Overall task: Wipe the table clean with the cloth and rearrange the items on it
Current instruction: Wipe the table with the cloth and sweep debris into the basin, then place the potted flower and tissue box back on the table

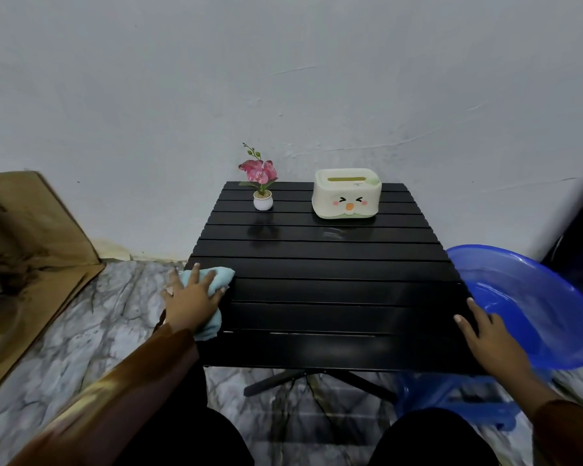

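A low black slatted table (334,287) stands against the wall. My left hand (191,299) lies flat on a light blue cloth (223,275) at the table's left edge, fingers spread and pressing it down. My right hand (485,338) rests open on the table's right front corner, holding nothing. A small white pot with pink flowers (262,200) stands at the back left. At the back right sits a cream tissue box with a cartoon face (347,194).
A blue plastic basin (532,297) with water sits just right of the table on a blue stool (451,398). Flattened cardboard (37,250) leans at the left wall. The floor is marbled grey. My knees are at the table's front edge.
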A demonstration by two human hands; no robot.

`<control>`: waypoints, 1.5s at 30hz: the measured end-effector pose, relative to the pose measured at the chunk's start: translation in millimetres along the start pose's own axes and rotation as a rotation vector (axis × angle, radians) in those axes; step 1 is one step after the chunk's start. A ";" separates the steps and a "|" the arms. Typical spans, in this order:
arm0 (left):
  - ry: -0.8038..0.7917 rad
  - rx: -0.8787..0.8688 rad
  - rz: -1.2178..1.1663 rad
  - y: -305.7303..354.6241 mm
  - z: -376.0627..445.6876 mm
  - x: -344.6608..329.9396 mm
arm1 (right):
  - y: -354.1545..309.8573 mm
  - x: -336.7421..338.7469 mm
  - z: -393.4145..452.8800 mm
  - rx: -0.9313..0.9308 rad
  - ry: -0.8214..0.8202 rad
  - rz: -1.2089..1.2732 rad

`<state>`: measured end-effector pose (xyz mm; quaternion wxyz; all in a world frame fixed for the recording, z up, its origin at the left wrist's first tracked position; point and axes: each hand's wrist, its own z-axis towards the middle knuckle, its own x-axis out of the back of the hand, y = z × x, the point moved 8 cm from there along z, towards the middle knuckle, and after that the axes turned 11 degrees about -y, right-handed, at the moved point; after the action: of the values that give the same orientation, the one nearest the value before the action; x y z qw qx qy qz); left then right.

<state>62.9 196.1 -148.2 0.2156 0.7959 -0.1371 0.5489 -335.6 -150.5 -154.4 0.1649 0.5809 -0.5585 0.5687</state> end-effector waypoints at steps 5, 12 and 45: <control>0.036 -0.026 0.050 1.9 -1.4 -3.4 | 1.9 4.1 1.0 -0.004 0.030 -0.037; 0.035 -0.031 0.081 0.6 3.5 14.5 | -20.0 25.5 -1.1 0.042 0.247 -0.270; -0.002 0.088 -0.455 -27.3 175.6 24.2 | -443.9 -138.0 211.3 0.423 -0.070 0.301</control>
<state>227.0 133.5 -184.4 0.2985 0.8154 0.0696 0.4911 173.7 -118.8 -137.2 -0.0660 0.5323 -0.5126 0.6705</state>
